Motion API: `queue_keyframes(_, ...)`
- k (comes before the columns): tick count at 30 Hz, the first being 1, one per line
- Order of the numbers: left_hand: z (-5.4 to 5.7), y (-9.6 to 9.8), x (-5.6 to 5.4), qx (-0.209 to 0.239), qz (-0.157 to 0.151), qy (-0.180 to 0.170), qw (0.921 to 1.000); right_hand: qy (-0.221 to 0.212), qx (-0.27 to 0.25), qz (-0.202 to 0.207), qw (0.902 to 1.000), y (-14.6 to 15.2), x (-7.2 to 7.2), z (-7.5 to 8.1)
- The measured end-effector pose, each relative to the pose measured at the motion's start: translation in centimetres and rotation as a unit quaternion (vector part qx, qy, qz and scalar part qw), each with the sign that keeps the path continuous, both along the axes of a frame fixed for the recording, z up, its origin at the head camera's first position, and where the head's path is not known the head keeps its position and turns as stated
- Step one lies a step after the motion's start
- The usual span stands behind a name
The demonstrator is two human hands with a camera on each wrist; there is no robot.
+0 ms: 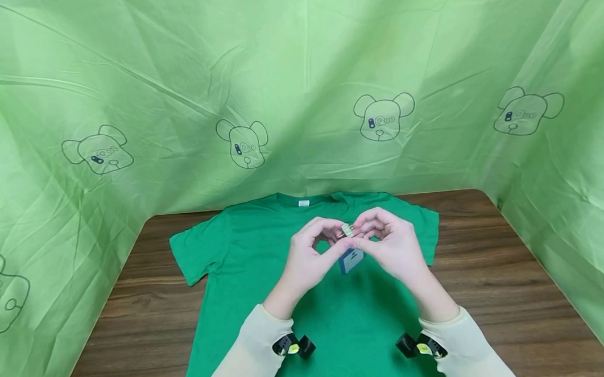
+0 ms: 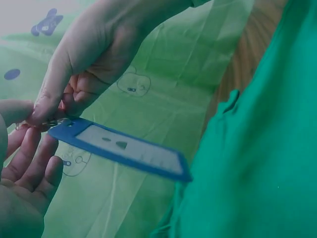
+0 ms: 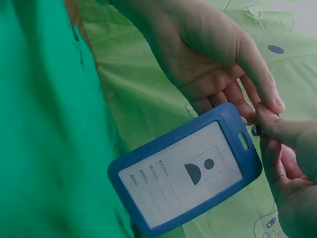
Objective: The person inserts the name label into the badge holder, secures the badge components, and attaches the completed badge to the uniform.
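A blue-framed badge holder with a white printed card hangs below both hands, just over the green T-shirt. At its slotted end is a small metal clip, caught among the fingertips. My left hand pinches this fitting from the left with curled thumb and fingers. From the right, my right hand grips it too, thumb tip meeting the left thumb. In the left wrist view the badge holder slants down from the joined fingers. Fingers partly hide the clip.
The T-shirt is spread over a brown wooden table, its collar at the far edge. Light green fabric printed with cartoon heads rises behind and along the sides. A black wrist camera sits inside each cuff.
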State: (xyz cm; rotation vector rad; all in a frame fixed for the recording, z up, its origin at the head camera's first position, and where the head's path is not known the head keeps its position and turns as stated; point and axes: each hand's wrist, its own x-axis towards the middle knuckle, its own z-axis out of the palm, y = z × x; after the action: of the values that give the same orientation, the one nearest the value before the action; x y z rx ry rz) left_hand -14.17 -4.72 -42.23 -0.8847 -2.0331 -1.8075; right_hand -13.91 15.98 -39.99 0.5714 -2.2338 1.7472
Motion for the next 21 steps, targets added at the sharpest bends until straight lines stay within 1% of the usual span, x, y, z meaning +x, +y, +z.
queue_keyframes(3, 0.07, -0.04, 0.04, 0.002, 0.006, -0.002, 1.0, 0.006, 0.011, 0.001, 0.9999, -0.03, 0.0, 0.12)
queue_keyframes(8, 0.09, -0.16, -0.03, 0.005, -0.002, -0.006, 1.0, 0.012, 0.019, 0.007, 0.9997, 0.09, -0.07, 0.39)
queue_keyframes(12, -0.04, -0.26, -0.14, -0.001, -0.001, -0.008, 1.0, 0.018, 0.02, 0.005, 0.9996, 0.08, -0.08, 0.5)
queue_keyframes(15, -0.09, -0.32, -0.19, -0.007, 0.006, 0.002, 1.0, 0.022, 0.017, 0.004, 0.9996, 0.06, -0.04, 0.53)
queue_keyframes(21, -0.1, -0.34, -0.28, -0.021, 0.031, 0.036, 0.9987, 0.023, 0.021, 0.005, 0.9995, 0.03, 0.07, 0.47)
